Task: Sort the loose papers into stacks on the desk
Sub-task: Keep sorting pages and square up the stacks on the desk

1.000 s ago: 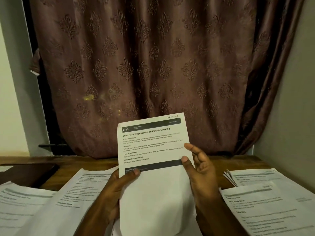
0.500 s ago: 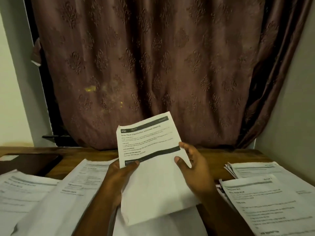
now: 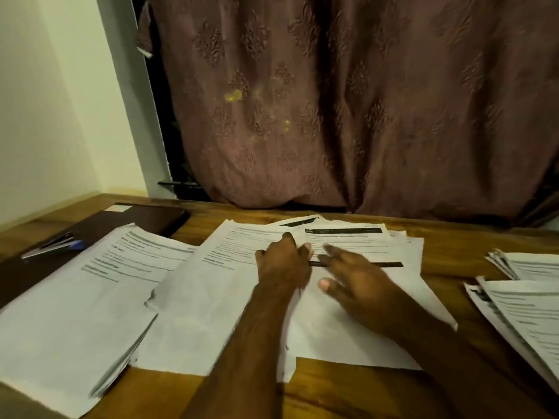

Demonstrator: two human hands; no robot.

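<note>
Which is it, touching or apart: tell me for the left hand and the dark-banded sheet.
Touching. The head view shows the left hand with its fingertips on the left edge of the dark-banded sheet.

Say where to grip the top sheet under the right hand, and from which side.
Grip the top sheet at its near-left corner, coming from the front. That corner overhangs the sheets beneath and the desk, so a thumb could probably slip under it. The rest lies flat, with the right hand spread on it and the left hand at its left edge.
</note>
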